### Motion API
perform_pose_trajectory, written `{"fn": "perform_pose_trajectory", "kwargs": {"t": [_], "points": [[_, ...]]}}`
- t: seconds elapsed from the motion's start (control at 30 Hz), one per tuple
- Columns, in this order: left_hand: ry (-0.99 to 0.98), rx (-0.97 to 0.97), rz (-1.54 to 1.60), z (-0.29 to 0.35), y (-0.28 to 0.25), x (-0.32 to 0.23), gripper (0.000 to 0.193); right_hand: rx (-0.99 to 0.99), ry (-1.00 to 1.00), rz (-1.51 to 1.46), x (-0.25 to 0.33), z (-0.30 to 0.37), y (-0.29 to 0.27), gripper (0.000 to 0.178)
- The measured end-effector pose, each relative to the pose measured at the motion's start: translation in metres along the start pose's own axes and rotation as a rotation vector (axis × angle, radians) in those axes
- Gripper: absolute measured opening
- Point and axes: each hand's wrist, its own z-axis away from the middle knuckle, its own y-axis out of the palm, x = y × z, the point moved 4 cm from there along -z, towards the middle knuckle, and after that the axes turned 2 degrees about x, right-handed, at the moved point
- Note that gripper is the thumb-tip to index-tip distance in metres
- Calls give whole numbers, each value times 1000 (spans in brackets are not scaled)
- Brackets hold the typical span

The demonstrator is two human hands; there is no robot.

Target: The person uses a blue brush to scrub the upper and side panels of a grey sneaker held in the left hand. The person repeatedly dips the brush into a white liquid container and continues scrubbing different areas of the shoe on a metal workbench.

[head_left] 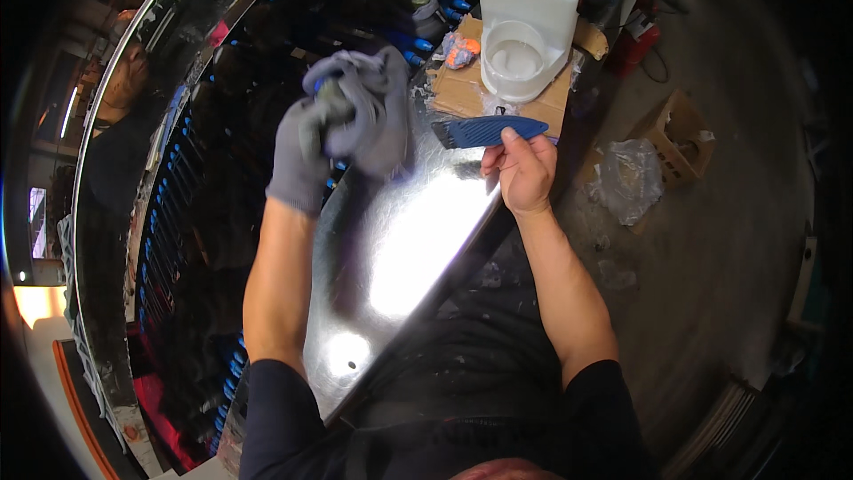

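Observation:
My left hand [306,142] wears a grey knitted glove and is closed on a bunched grey cloth [369,116], blurred by motion, over the left side of a shiny metal panel [426,231]. Bare, my right hand [524,169] pinches a flat blue brush [498,131] with a ribbed handle between thumb and fingers. Its dark, bristle-like end points left, above the panel's far end. Just beyond it stands a white translucent plastic container [533,27] with a round opening low on its front.
Under the container lies torn cardboard [458,93], with an orange-and-grey crumpled wad [459,51] on it. Rows of blue-tipped pieces [164,204] line a dark curved rack at left. On the floor at right are a cardboard box [684,138] and clear plastic wrap [628,180].

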Motion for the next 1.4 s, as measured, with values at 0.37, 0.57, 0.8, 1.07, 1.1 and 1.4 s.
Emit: {"fn": "perform_pose_trajectory", "kwargs": {"t": [0.37, 0.57, 0.8, 1.07, 1.1, 1.4], "points": [[-256, 183, -199, 180, -46, -50, 101, -81, -50, -186, 1, 1, -1, 21], [-363, 260, -349, 204, -75, -73, 95, -34, -27, -67, -5, 3, 4, 21], [-40, 361, -560, 191, 29, -139, 84, -26, -35, 175, -6, 7, 4, 20], [-250, 469, -1451, 110, 53, -60, 117, -26, -48, 226, -5, 10, 9, 22], [-295, 490, -1412, 106, 46, -63, 117, -28, -60, 217, -6, 10, 7, 22], [194, -35, -539, 112, 17, -114, 98, -24, -26, 172, -5, 3, 9, 22]]}}
